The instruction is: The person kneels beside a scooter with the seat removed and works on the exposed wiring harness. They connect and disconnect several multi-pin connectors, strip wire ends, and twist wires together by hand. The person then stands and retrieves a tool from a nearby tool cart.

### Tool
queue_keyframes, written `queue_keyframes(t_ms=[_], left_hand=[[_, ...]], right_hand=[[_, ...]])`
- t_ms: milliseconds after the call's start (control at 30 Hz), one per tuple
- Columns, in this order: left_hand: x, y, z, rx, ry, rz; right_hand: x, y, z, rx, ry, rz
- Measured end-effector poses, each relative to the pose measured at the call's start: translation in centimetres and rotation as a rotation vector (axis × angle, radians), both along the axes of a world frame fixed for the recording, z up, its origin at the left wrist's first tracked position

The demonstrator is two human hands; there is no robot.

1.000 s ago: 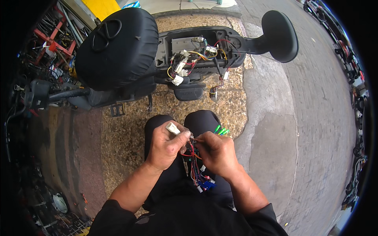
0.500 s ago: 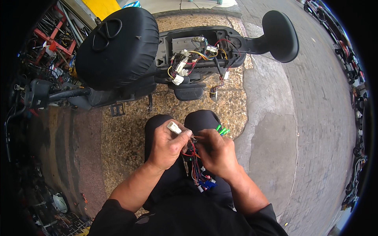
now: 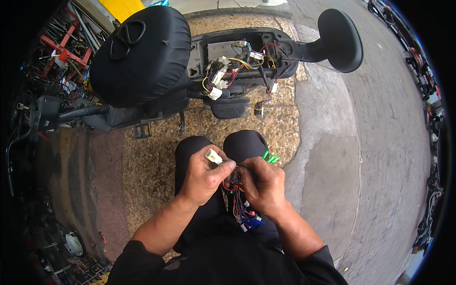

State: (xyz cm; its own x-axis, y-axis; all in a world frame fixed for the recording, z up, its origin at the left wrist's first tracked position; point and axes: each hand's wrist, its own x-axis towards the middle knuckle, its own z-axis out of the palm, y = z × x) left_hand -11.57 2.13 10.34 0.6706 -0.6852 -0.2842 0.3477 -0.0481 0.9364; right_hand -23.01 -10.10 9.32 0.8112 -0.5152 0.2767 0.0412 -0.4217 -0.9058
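Observation:
Over my lap, my left hand (image 3: 202,179) is closed, with a white plastic wire connector (image 3: 213,156) held in its curled fingers. Its thumb and forefinger pinch a thin wire end. Facing it, my right hand (image 3: 266,184) pinches wires at nearly the same spot, and the fingertips almost meet. Below the hands hangs a bundle of coloured wires (image 3: 236,202), red, blue and orange among them, ending in blue and white connectors (image 3: 250,222). Several bright green terminal sleeves (image 3: 271,157) stick out behind my right hand. The exact wire joint is mostly hidden by fingers.
An electric scooter stands ahead, with a black seat (image 3: 142,57), an open under-seat compartment (image 3: 225,50) full of loose wires and connectors (image 3: 220,76), and a backrest (image 3: 338,40). Metal parts and tools (image 3: 61,52) crowd the left. Parked vehicles line the far right.
My fingertips have drawn closer together; the stretch of wire that showed between them is now mostly covered. The white connector has turned slightly in my left hand.

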Motion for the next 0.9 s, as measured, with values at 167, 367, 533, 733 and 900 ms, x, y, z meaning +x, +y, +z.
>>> queue_keyframes(t_ms=[167, 367, 533, 733, 900], left_hand=[[-0.2, -0.1, 0.2, -0.051, 0.117, 0.004], [-0.4, -0.2, 0.0, -0.105, 0.097, 0.049], [-0.7, -0.1, -0.1, -0.086, 0.095, 0.079], [-1.2, 0.1, -0.3, -0.106, 0.109, 0.051], [-1.0, 0.3, -0.3, -0.134, 0.137, 0.034]], right_hand=[[0.0, 0.2, -0.1, -0.057, -0.028, -0.05], [0.0, 0.8, -0.3, -0.095, -0.088, -0.075], [-0.2, 1.1, -0.4, -0.127, -0.109, -0.039], [-0.4, 2.1, -0.6, 0.426, 0.054, -0.046], [-0.4, 2.2, -1.0, 0.799, 0.125, -0.04]])
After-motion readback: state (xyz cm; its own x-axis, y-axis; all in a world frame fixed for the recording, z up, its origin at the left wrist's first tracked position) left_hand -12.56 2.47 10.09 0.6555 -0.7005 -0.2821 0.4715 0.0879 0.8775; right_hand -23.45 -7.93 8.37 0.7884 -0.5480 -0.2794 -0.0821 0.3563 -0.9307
